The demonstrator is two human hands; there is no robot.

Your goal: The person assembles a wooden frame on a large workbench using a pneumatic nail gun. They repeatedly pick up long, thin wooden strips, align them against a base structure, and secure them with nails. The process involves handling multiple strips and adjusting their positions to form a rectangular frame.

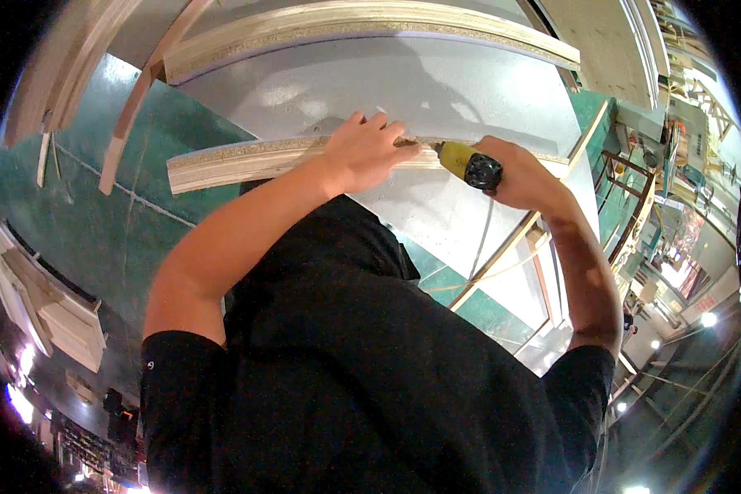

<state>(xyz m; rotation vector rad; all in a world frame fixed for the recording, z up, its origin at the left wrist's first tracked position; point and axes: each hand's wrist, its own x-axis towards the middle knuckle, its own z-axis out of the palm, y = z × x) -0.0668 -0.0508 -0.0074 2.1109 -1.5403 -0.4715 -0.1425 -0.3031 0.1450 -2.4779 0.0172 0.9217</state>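
A long layered wooden strip point(247, 165) lies crosswise in front of my torso, its near edge showing stacked layers. My left hand point(362, 156) grips it near the middle, fingers curled over the top and thumb on the near side. My right hand point(514, 174) is closed round a yellow and black power tool, by its look a nail gun point(469, 165). The tool's nose points left and meets the strip just right of my left thumb. A thin hose or cord point(487, 222) hangs below my right hand. Its exact contact point is too small to tell.
Beyond the strip lies a large pale grey panel point(502, 90), with a second layered wooden beam point(370, 29) along its far side. Wooden battens point(128, 132) stand at the left over a green floor point(107, 214). Stacked boards point(601, 49) are at far right. Thin wooden framing point(502, 251) runs below my right arm.
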